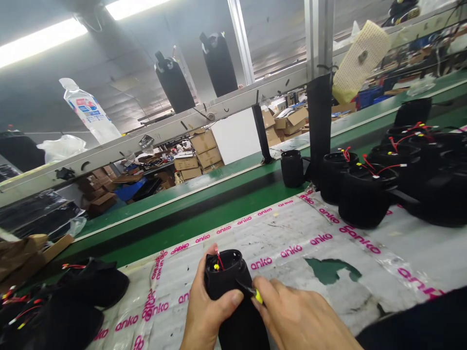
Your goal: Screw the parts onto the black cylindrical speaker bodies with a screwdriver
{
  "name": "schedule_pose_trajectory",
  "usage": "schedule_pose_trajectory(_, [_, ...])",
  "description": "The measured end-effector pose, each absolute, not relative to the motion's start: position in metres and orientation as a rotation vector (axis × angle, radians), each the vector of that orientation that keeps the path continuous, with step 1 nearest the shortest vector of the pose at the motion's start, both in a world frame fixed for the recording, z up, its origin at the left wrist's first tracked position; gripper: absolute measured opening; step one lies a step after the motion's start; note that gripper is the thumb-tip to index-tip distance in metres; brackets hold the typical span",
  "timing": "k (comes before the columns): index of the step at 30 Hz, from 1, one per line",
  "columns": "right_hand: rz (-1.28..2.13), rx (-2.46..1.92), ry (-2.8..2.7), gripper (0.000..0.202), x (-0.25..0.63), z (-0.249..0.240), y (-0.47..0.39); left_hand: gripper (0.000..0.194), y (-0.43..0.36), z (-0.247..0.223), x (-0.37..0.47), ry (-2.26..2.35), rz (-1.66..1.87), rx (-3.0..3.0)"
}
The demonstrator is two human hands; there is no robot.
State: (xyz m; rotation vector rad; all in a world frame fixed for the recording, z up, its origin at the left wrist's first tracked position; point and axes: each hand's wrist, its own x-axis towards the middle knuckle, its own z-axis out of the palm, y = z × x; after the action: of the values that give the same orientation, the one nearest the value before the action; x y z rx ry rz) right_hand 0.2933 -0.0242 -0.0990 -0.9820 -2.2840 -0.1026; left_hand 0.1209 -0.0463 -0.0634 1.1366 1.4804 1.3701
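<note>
My left hand (211,306) is wrapped round a black fabric-covered cylinder (242,323), its open end tilted up towards the far side. Inside that opening a red wire with a yellow connector (216,267) sticks out. My right hand (292,311) is closed on a small pointed tool with a yellow handle (259,295). The tool's dark tip touches or lies very near the cylinder's side just below the rim; its exact kind is hidden by my fingers. My left thumb presses on the cylinder close to the tip.
More black cylinders with red wires (368,194) stand at the right, others (87,282) lie at the left. White printed sheeting (233,233), torn at the right, covers the bench. Behind runs a green conveyor (146,214). A rail overhead carries a plastic bottle (91,114) and two black cylinders (219,65).
</note>
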Motion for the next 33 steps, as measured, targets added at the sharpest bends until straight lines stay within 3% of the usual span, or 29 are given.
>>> schedule_pose_trajectory(4, [-0.142, -0.958, -2.296, 0.018, 0.295, -0.097, -0.022, 0.092, -0.045, -0.060, 0.121, 1.475, 1.360, 1.206])
schedule_pose_trajectory(16, [-0.250, -1.025, -2.326, 0.025, 0.294, -0.092, -0.026, 0.076, -0.044, -0.065, 0.129, 1.668, 1.495, 1.250])
schedule_pose_trajectory(24, [-0.250, -1.090, -2.296, 0.020, 0.288, -0.092, -0.028, 0.080, -0.046, -0.065, 0.127, 1.737, 1.473, 1.257])
schedule_pose_trajectory(33, [0.041, -0.835, -2.063, 0.019, 0.293, -0.115, -0.032, 0.093, -0.049, -0.070, 0.123, 1.543, 1.537, 1.142])
